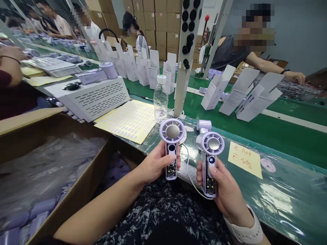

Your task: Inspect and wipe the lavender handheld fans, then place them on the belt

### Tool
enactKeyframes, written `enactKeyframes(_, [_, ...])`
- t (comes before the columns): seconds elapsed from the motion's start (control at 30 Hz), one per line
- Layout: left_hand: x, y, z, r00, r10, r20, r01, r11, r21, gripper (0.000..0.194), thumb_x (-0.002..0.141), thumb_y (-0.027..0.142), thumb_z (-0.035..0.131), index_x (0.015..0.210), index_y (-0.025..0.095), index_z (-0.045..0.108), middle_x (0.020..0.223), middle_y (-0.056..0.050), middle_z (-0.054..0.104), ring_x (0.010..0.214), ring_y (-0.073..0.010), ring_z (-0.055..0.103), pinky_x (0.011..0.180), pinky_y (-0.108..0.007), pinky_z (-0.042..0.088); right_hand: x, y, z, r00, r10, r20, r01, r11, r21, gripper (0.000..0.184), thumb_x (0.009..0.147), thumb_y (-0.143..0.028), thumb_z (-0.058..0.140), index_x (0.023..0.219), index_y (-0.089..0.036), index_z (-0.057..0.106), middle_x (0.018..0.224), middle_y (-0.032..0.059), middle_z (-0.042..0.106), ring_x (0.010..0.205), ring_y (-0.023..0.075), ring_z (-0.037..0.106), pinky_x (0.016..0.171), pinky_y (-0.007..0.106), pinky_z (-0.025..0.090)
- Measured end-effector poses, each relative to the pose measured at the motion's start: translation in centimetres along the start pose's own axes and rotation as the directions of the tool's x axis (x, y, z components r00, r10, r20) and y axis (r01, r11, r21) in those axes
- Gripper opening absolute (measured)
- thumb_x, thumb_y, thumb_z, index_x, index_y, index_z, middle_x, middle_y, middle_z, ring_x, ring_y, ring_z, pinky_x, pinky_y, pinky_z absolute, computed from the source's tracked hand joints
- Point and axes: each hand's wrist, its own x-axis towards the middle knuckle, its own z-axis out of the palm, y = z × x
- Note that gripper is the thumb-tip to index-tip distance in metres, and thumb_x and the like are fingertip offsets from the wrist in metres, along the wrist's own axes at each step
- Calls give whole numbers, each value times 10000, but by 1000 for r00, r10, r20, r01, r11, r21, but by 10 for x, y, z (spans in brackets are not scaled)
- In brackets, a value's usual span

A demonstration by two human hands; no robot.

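Observation:
My left hand (158,161) is wrapped round a lilac handheld fan (172,132), its thumb on the button below a dark round display. In my right hand (224,183) is a second lilac handheld fan (213,143), whose small display reads 20; the thumb presses near its button. Both fans stand upright over my lap, with circuit boards showing through their handle fronts. Just behind the right one, another lilac fan (204,125) rests on the bench. A white cable (189,166) loops between the two held fans.
A cardboard box (84,190) with plastic bags and lilac parts is at left. Beyond stand a sticker sheet (130,124), a plastic bottle (160,102), a grey metal box (99,97) and a post (182,85). White cartons (236,95) line the green conveyor (288,132). Co-workers sit around.

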Motion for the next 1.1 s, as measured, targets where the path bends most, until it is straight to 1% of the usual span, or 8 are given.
enactKeyframes(0.1, [0,0,3,1000,-12,24,11,1000,11,404,816,392,788,1069,185,551,872,-2,596,673,-123,620,602,-256,516,0,-1,3,999,-33,-39,34,999,25,256,952,-429,715,1065,-205,665,947,39,659,723,137,610,646,218,538])
enactKeyframes(0.43, [2,-2,7,997,-54,48,55,998,-15,398,798,341,800,1085,182,574,901,-5,588,667,-130,637,571,-254,524,-1,-1,6,999,-49,-7,50,997,65,269,929,-430,750,1037,-199,668,958,41,665,707,138,619,627,230,535])
enactKeyframes(0.57, [2,-5,8,997,-76,9,76,996,38,431,794,381,822,1049,182,536,914,-11,625,668,-148,678,586,-267,553,-3,-2,3,1000,-20,20,18,996,91,293,923,-440,753,1057,-194,665,943,50,665,746,155,626,675,251,549])
enactKeyframes(0.7, [2,-7,9,994,-84,-73,88,995,53,587,786,611,768,1091,213,462,909,-42,711,560,-185,697,460,-263,527,-3,-4,1,997,-37,63,31,995,92,339,885,-426,795,1089,-189,666,958,54,659,762,163,616,704,264,549])
enactKeyframes(0.77, [2,-6,10,983,-109,-145,115,993,29,531,869,641,652,1103,212,445,838,-51,737,500,-190,681,423,-258,503,-3,-3,1,998,-38,58,31,993,112,328,879,-420,798,1075,-189,674,971,57,655,752,161,609,693,267,546])
enactKeyframes(0.83, [2,-4,11,977,-131,-168,132,991,-8,416,930,558,582,1102,209,439,797,-53,748,487,-201,683,435,-271,514,-2,-2,1,998,-42,44,36,991,129,314,873,-413,800,1057,-188,682,981,58,650,743,156,604,679,264,542])
enactKeyframes(0.93, [-1,0,12,986,-141,-92,137,989,-49,380,905,464,593,1143,212,438,863,-72,767,565,-234,729,472,-284,543,-1,0,1,999,-51,18,48,990,129,303,866,-401,807,1049,-191,686,986,55,648,731,150,604,654,251,537])
enactKeyframes(1.1, [-7,5,18,985,-169,-18,168,984,-59,453,880,450,642,1213,222,435,969,-84,775,696,-250,770,499,-262,562,-3,-3,3,1000,-18,21,14,987,160,293,876,-389,792,1043,-173,687,982,58,658,746,155,620,666,242,540])
